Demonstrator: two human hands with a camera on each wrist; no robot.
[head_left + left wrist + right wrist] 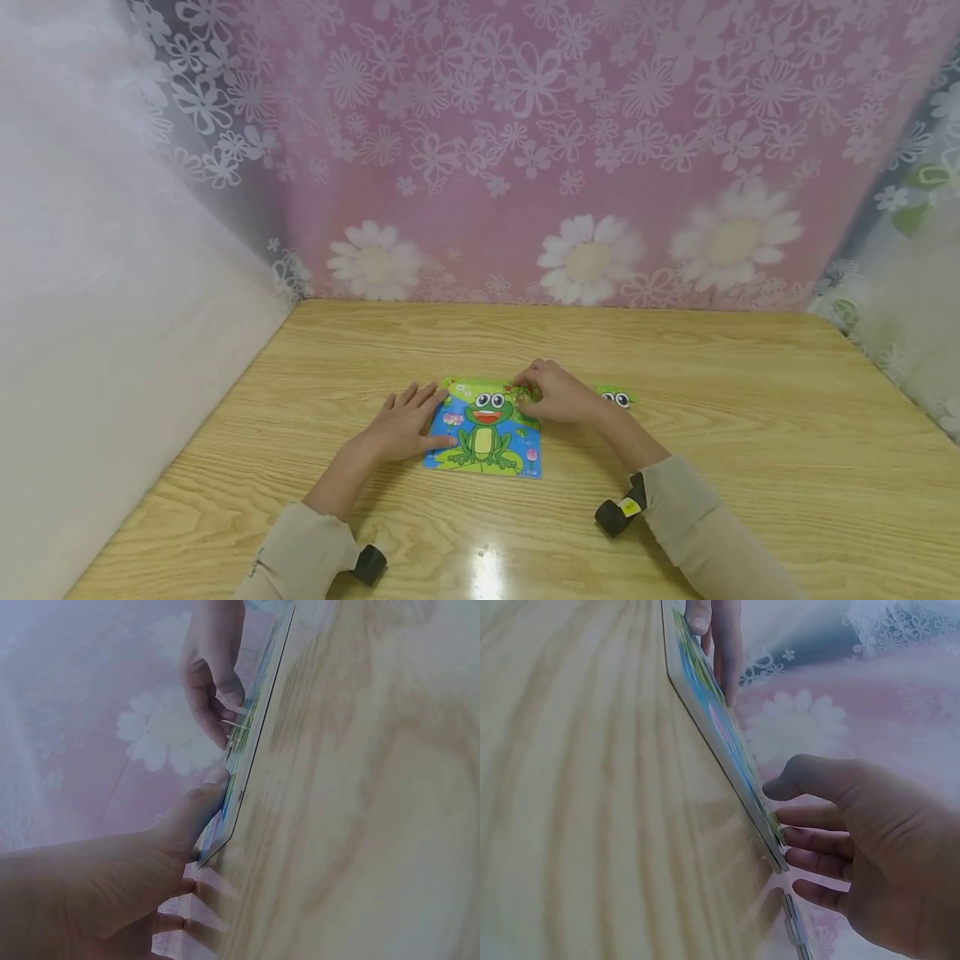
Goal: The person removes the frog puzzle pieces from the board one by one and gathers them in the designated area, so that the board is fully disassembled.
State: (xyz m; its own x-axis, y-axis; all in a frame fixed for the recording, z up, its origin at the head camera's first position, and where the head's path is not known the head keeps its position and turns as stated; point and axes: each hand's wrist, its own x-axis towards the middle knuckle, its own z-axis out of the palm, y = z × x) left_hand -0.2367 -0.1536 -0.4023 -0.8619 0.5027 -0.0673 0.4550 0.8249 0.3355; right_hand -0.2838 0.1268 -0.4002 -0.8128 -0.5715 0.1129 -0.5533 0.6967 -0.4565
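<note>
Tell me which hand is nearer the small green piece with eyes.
Right. The right hand is at the upper right of the frog puzzle, just left of the green piece; the left hand is across at the puzzle's left edge.

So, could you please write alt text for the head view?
A person's left hand rests on the left side of a blue and green cartoon-frog board; the right hand is at its upper right corner. To the right, a green piece with cartoon eyes lies on a light wooden table before a pink floral backdrop.
</note>
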